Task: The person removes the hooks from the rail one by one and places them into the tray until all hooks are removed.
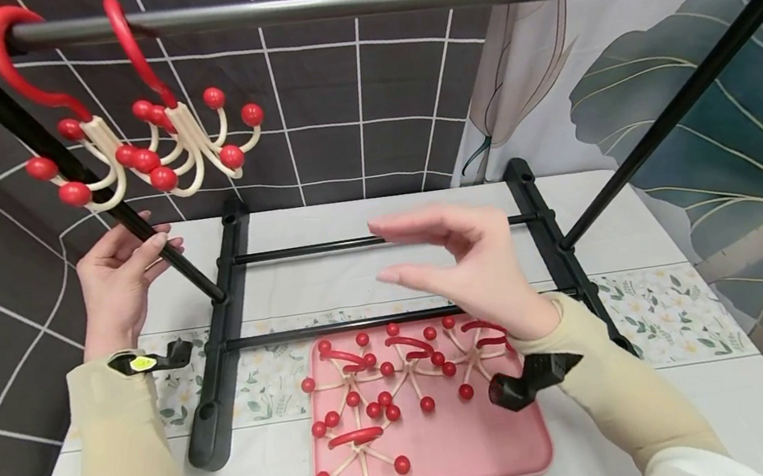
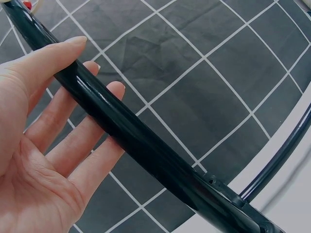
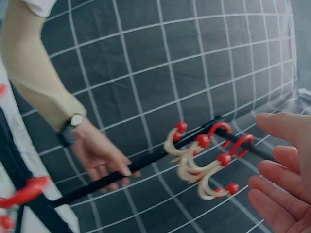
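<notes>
Left grip [image 1: 122,270] clasps black post [image 1: 190,271]. Right grip [image 1: 476,265] empty, thumb and fingers apart. Red-hooked hangers [image 1: 187,131] hang above-left of it; loose hangers [image 1: 360,447] lie on pink tray [image 1: 477,452] below. Advisable: brace post, lift each hanger by its hook [image 1: 355,438], prongs [image 1: 402,464] clear of neighbours.

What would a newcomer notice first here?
Probably the two cream, many-armed hangers with red balls and hooks, on the left end of the grey metal rail. Below lies a pink rectangular tray with similar hangers. The left hand holds a slanted black post; the empty right hand is raised right of centre.
</notes>
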`<state>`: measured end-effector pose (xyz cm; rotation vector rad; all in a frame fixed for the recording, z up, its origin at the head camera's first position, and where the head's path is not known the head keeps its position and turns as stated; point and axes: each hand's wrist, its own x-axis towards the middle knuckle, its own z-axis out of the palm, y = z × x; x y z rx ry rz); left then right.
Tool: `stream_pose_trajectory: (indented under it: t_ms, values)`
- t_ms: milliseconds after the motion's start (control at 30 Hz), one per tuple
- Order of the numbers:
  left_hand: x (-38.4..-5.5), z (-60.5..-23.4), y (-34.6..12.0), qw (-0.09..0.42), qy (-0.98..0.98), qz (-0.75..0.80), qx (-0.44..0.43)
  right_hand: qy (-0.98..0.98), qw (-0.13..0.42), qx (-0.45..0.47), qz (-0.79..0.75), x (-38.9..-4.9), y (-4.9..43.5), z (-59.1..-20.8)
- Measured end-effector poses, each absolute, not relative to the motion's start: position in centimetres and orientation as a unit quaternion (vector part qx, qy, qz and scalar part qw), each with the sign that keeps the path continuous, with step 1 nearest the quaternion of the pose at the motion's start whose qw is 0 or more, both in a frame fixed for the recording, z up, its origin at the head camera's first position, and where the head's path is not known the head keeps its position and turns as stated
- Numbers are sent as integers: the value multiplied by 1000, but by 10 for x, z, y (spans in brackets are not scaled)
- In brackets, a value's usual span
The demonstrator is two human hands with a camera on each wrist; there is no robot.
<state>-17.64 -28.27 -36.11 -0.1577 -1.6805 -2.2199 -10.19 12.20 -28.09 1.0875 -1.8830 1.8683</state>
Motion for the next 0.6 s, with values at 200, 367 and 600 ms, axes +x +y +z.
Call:
stream_pose_trajectory:
  t_ms: [200,367,600]
  values:
    - [-175,-362,-283,176,-585,-790,-51,-634,158,407,638,-120,107,-250]
    - [-176,-361,-282,176,-591,-786,-51,-634,163,398,642,-128,83,-217]
    - [-176,-361,-282,175,-588,-788,-51,-647,149,367,652,-137,47,-177]
